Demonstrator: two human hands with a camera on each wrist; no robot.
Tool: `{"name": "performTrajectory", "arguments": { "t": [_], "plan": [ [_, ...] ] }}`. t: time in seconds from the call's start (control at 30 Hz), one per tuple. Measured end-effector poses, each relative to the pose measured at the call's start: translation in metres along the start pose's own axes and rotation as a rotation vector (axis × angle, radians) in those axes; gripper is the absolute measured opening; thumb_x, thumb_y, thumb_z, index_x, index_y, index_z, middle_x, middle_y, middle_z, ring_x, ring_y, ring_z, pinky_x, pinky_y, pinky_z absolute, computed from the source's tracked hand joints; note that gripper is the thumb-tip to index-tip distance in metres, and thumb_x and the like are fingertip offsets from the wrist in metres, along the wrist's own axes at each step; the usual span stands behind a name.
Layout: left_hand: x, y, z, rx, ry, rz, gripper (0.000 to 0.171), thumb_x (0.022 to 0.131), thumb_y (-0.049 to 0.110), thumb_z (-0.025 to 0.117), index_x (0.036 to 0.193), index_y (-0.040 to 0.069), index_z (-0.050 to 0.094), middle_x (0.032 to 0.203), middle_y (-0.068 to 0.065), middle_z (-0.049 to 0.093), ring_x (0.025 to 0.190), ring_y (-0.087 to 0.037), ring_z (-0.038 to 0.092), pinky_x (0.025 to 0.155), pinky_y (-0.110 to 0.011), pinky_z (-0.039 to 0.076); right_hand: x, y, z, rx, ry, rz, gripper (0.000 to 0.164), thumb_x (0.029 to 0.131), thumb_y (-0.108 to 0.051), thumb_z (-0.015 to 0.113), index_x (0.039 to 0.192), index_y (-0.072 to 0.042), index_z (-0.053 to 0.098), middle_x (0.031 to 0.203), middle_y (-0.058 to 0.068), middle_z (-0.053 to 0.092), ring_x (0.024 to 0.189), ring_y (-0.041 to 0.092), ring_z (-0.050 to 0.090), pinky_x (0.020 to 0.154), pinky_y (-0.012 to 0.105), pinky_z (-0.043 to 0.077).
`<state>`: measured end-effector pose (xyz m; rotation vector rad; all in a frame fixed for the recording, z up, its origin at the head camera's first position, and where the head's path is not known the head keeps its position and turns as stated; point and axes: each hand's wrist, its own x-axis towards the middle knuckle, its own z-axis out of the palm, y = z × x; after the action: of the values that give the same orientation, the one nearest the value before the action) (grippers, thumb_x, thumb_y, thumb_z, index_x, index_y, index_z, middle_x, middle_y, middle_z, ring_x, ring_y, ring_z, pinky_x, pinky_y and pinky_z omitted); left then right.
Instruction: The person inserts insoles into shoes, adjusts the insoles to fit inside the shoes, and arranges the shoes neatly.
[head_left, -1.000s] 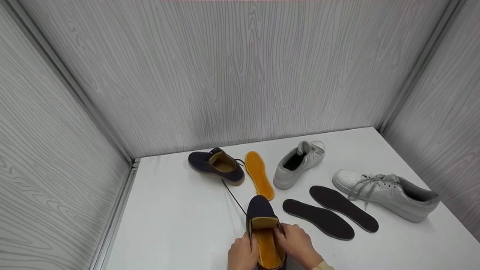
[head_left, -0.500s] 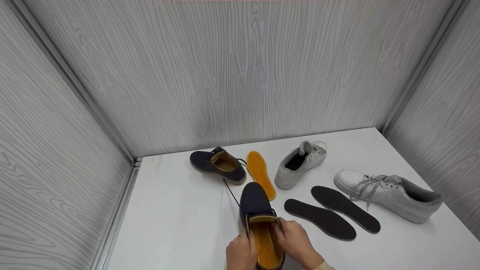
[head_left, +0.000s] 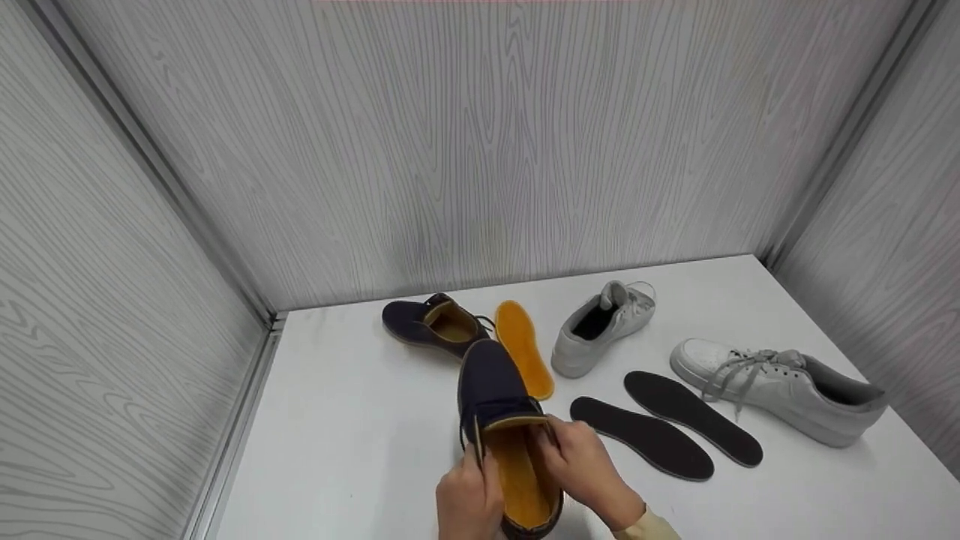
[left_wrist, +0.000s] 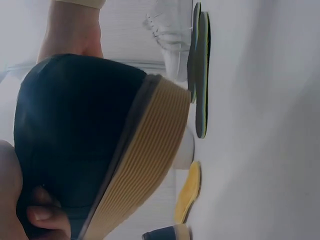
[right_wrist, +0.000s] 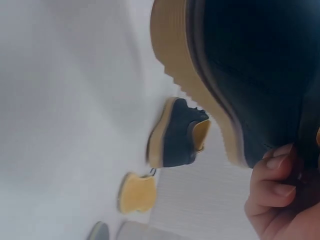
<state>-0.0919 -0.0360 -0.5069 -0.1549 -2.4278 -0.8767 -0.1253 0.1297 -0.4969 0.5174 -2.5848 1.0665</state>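
Wood-grain panels [head_left: 450, 150] behind, white table [head_left: 352, 450] below. Held dark shoe [head_left: 501, 405], lower ctr of frame, is up off the table, toe twd top of frame; L hand [head_left: 470, 495] & R hand [head_left: 585, 461] each pinch one side of its opening. Risk: both grips sit near the top edge, so if one slips, shoe could tip or drop. Toe overlaps 2nd dark shoe [head_left: 409, 322], left of ctr; contact unclear. Pushing fwd might knock it or yellow insole [head_left: 516, 334].

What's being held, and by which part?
The dark shoe, by the sides of its opening: left hand on one side, right hand on the other.
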Motion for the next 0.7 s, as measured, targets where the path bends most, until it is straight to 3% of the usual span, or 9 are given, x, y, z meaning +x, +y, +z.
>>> {"name": "performTrajectory", "arguments": {
  "t": [0.13, 0.37, 0.5, 0.7],
  "plan": [
    [0.011, -0.010, -0.010, -0.043, -0.089, -0.084, 0.020, 0.090, 0.008, 0.052, 0.070, 0.009, 0.052, 0.052, 0.004, 0.039, 0.045, -0.012, 0.047, 0.043, -0.027, 0.036, 0.012, -0.007, 0.006, 0.027, 0.000, 0.003, 0.022, 0.091, -0.019, 0.058, 0.070, -0.018, 0.053, 0.054, -0.014, 0.031, 0.049, 0.002, 0.037, 0.045, 0.019, 0.030],
    [0.027, -0.048, -0.029, -0.166, -0.216, -0.188, 0.022, 0.097, 0.013, 0.045, 0.082, 0.004, 0.058, 0.057, 0.002, 0.048, 0.054, -0.008, 0.050, 0.050, -0.025, 0.041, 0.023, -0.019, 0.028, 0.104, -0.102, -0.004, 0.022, 0.087, -0.024, 0.063, 0.070, -0.019, 0.050, 0.055, -0.013, 0.040, 0.047, 0.000, 0.038, 0.043, 0.017, 0.030],
    [0.029, -0.076, -0.045, -0.221, -0.206, -0.244, 0.028, 0.099, 0.016, 0.042, 0.087, 0.000, 0.060, 0.063, -0.003, 0.056, 0.057, -0.009, 0.053, 0.053, -0.026, 0.043, 0.025, -0.029, 0.044, 0.147, -0.206, -0.012, 0.020, 0.087, -0.031, 0.062, 0.076, -0.019, 0.053, 0.055, -0.010, 0.046, 0.047, -0.001, 0.040, 0.043, 0.017, 0.033],
    [0.029, -0.112, -0.083, -0.125, -0.103, -0.324, 0.030, 0.099, 0.016, 0.042, 0.085, -0.002, 0.061, 0.064, -0.007, 0.056, 0.058, -0.016, 0.050, 0.054, -0.031, 0.043, 0.025, -0.045, 0.063, 0.155, -0.334, -0.038, 0.017, 0.090, -0.035, 0.060, 0.082, -0.020, 0.058, 0.054, -0.012, 0.049, 0.046, -0.002, 0.041, 0.043, 0.017, 0.035]
  ]
}}
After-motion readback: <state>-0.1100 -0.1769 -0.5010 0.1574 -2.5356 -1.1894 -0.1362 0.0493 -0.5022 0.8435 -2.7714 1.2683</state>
